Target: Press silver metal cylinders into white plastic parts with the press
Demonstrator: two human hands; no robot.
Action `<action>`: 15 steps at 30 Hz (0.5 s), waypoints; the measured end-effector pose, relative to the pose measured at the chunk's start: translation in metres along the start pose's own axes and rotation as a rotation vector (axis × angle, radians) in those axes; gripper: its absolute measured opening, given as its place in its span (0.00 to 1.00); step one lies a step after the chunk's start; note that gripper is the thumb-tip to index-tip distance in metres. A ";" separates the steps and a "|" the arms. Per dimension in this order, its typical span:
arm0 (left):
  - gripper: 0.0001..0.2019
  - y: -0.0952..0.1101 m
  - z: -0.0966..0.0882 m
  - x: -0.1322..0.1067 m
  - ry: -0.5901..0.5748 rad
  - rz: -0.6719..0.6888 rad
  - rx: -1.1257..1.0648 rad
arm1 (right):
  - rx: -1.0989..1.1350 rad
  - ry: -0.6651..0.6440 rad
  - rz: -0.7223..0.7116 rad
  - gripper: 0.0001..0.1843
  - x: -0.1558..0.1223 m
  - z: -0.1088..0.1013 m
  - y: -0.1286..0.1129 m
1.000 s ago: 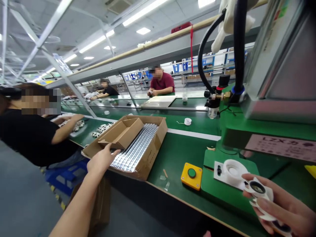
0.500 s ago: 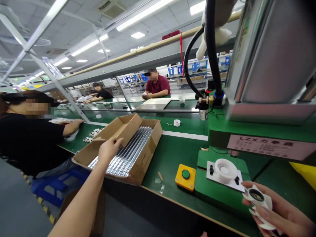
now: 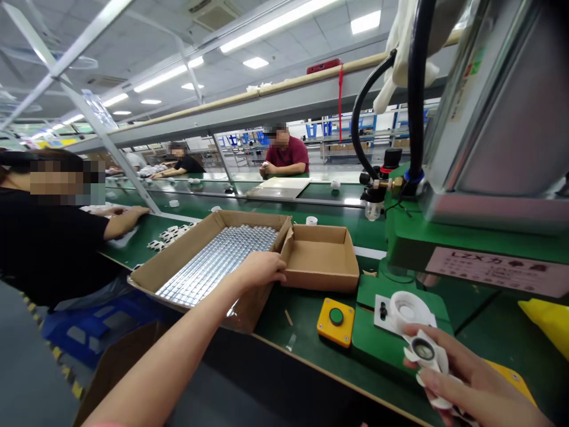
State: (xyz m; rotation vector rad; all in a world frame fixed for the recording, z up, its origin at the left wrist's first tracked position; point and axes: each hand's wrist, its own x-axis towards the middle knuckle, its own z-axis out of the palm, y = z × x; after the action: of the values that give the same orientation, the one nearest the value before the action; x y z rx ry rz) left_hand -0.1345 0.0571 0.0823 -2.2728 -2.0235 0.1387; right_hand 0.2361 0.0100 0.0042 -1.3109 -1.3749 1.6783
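My left hand (image 3: 262,268) grips the near left edge of a small shallow cardboard box (image 3: 324,280), fingers closed on its wall. That box stands just right of a larger cardboard box (image 3: 178,261) filled with rows of shiny metal pieces (image 3: 208,267). At the lower right my right hand (image 3: 471,379) is closed on a white plastic part (image 3: 433,356) with a dark-rimmed round insert. Just beyond that part, a white ring-shaped holder (image 3: 411,308) sits on a plate on the green press base (image 3: 377,338); the hand partly hides it.
A yellow button box (image 3: 335,322) with a green button lies left of the press base. The press head (image 3: 480,237) overhangs on the right. White parts (image 3: 171,236) lie beyond the large box. A co-worker (image 3: 48,237) sits at left; others sit farther off.
My left hand has moved right with the small box, from on top of the large box to beside it, uncovering the metal pieces. My right hand has shifted left with the white part.
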 end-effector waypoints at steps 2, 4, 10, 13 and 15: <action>0.09 0.000 0.000 0.003 -0.052 0.007 0.034 | -0.041 -0.068 -0.023 0.34 0.005 0.007 -0.015; 0.08 0.004 0.000 0.002 -0.067 -0.021 0.065 | -0.084 -0.101 -0.076 0.32 0.014 0.016 -0.033; 0.16 0.032 0.002 -0.015 0.050 -0.076 0.078 | -0.151 -0.130 -0.228 0.32 0.066 0.063 -0.091; 0.17 0.042 0.007 -0.025 0.085 -0.013 0.052 | -0.207 0.002 -0.373 0.31 0.103 0.088 -0.108; 0.17 0.044 0.014 -0.028 0.094 -0.002 0.045 | -0.256 0.098 -0.416 0.30 0.120 0.098 -0.113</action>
State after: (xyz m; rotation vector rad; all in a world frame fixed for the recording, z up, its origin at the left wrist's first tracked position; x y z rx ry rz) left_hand -0.0958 0.0246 0.0626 -2.2066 -1.9569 0.0741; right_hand 0.0894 0.1132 0.0715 -1.1234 -1.7059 1.1770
